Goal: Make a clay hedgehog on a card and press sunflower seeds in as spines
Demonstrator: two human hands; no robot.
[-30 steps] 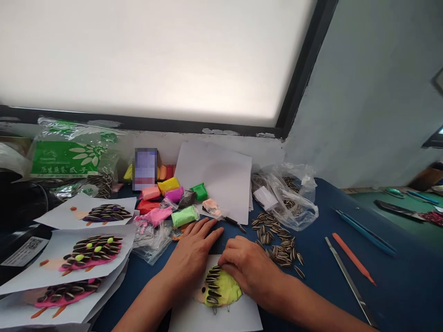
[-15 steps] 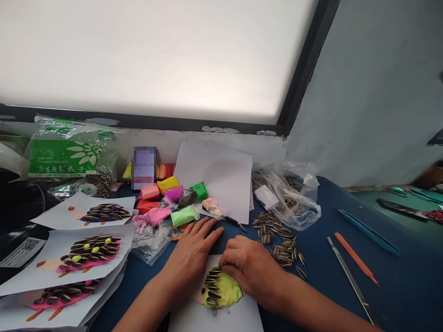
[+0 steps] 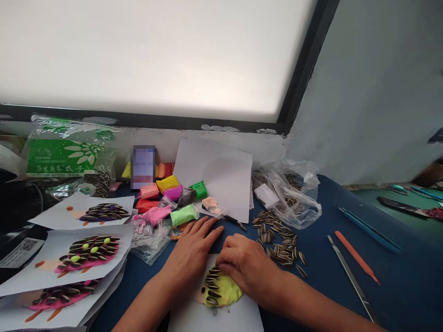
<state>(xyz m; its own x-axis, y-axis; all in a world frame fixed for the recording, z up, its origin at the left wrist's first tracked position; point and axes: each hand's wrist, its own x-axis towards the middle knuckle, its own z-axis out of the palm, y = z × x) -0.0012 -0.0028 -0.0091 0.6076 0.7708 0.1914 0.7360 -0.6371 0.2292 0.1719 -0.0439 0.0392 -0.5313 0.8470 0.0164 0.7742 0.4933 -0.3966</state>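
A hedgehog-shaped picture of yellow clay lies on a white sheet in front of me. Striped sunflower seeds stand in a row along its left part, beside a pale pink face with a dark eye. My right hand is closed in a pinch at the clay's upper edge, on a sunflower seed whose tip barely shows at the fingertips. With fingers spread, my left hand lies flat by the sheet's upper left edge. A loose heap of seeds is right of my right hand.
Finished-looking hedgehog pictures are stacked at left. Bagged coloured clay, a black-tipped pen and blank paper sit behind my hands. At right lie blue tweezers, an orange tool and a metal tool.
My right hand has shifted slightly left and up along the clay's top edge, its fingertips closer to the row of seeds. My left hand stays in place.
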